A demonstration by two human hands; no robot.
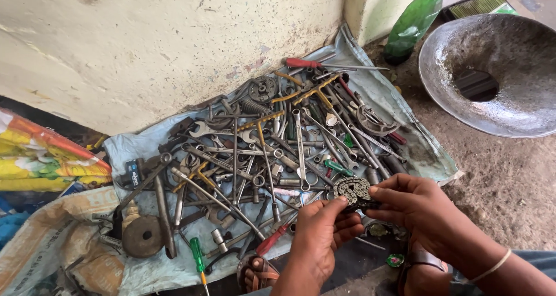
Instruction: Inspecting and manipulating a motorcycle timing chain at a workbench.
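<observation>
Dark, greasy steel: a toothed sprocket cluster (351,190) held up between both your hands, above the near edge of the tool spread.

Your left hand (320,233) closes on the cluster's near-left rim, thumb reaching over the top; your right hand (414,206) pinches its right side with the fingertips, so each grips it from its own side and neither is clearly nearer. The cluster lies roughly flat, its wider span running left to right between the two grips. Just beyond it, wrenches, T-handle spanners and screwdrivers crowd a pale cloth (431,157) against the wall, leaving little free space there. Open room lies to your right: bare dirt ground toward the dented metal basin (509,108) and green bottle (412,22).
</observation>
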